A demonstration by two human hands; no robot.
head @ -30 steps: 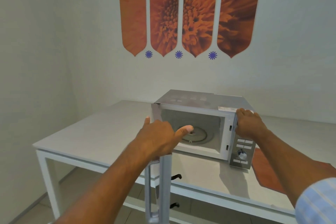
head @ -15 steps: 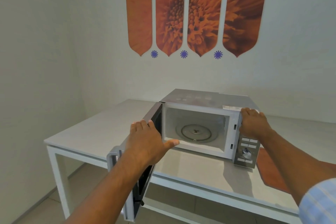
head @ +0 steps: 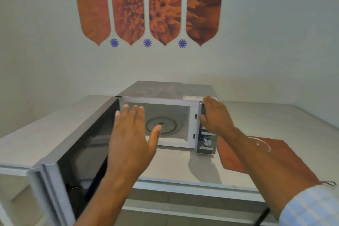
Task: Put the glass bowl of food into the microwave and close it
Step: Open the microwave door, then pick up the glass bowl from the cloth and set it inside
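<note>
The silver microwave stands open on the white counter. The left hand hovers, fingers spread, empty. The right hand braces the corner, holding nothing. The clear glass bowl sits on the orange mat, right: lift it level by the rim.

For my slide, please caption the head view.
Microwave door open, left hand free, right hand on its corner.
</note>
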